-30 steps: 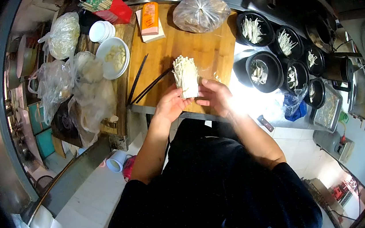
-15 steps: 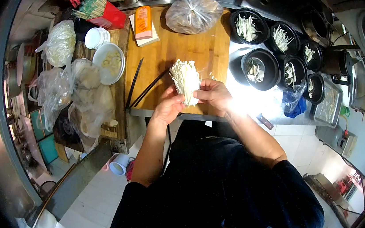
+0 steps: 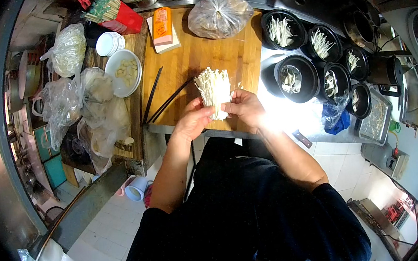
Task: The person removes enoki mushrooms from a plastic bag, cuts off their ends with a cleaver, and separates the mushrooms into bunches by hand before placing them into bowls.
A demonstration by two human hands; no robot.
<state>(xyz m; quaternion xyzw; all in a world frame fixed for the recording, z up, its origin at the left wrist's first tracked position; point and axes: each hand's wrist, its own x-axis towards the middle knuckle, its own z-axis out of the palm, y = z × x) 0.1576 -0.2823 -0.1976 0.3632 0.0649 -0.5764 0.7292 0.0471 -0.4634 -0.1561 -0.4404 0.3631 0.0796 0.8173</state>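
Note:
A bunch of white enoki mushrooms is held over the front of the wooden board, its small caps pointing away from me. My left hand pinches the near end from the left, and my right hand grips it from the right, thumb on top. Black chopsticks lie on the board to the left of the bunch. Black bowls stand to the right, several with pale mushroom strands inside.
A tied plastic bag and an orange packet sit at the board's back. On the left are a white bowl of pale pieces and plastic bags. A knife handle shows at the right counter's front edge.
Both hands have closed around the lower end of the bunch, thumbs now on top. The bunch has spread wider at its top. The view has shifted slightly.

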